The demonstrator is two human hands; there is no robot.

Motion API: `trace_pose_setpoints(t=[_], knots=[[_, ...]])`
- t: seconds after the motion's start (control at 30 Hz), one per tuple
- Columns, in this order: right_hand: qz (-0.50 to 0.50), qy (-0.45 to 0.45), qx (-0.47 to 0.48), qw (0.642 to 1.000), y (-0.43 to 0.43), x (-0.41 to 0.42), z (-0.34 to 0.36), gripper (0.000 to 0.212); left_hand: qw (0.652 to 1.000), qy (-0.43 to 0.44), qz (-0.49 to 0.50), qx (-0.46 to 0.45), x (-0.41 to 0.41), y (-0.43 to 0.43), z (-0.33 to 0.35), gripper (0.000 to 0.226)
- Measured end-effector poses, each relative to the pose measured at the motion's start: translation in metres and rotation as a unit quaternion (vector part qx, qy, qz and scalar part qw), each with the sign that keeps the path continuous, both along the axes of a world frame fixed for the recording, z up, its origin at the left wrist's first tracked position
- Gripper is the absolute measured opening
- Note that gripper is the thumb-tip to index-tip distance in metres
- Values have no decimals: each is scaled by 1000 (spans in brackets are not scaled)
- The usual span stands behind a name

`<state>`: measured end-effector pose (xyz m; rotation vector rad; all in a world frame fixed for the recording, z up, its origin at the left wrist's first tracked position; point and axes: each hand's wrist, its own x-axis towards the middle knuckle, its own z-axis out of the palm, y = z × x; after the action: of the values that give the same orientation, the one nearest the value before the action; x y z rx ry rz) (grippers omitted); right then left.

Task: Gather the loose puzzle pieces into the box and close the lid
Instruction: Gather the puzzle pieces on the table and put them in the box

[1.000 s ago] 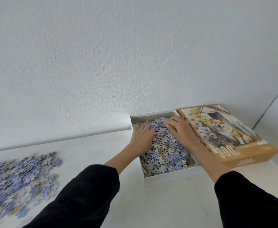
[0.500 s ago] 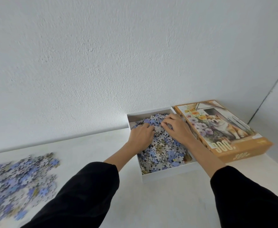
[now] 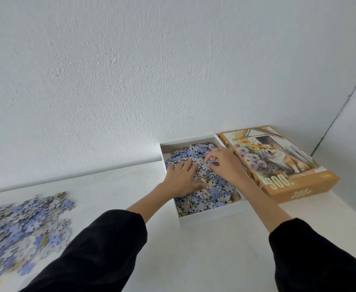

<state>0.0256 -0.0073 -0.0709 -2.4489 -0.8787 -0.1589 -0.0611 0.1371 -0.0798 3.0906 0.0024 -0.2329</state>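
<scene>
The flat left hand and curled right hand (grip unclear) should level the blue-grey cardboard puzzle pieces below the rim of the white cardboard box.

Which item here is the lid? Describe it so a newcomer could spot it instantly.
Start at the white table and follow it to its far right corner. There stands an open white box heaped with pieces, and the lid lies right beside it, on its right. It alone is orange, with a dog-and-flowers picture and "300" printed on it.
</scene>
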Motion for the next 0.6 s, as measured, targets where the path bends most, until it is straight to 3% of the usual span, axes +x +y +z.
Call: trace_pose_setpoints(t=[0.13, 0.3, 0.43, 0.6], knots=[[-31, 1, -17, 999, -6, -10, -12, 18, 998, -66, 20, -7, 2, 1, 0, 52], [-33, 4, 48, 998, -4, -18, -3, 19, 979, -162, 3, -127, -4, 0, 5, 37], [-11, -1, 71, 997, 5, -33, 5, 20, 959, -222, 8, -175, -17, 10, 19, 34], [8, -14, 96, 995, 30, -65, 16, 19, 957, -235, 27, -170, -49, 37, 34, 41]])
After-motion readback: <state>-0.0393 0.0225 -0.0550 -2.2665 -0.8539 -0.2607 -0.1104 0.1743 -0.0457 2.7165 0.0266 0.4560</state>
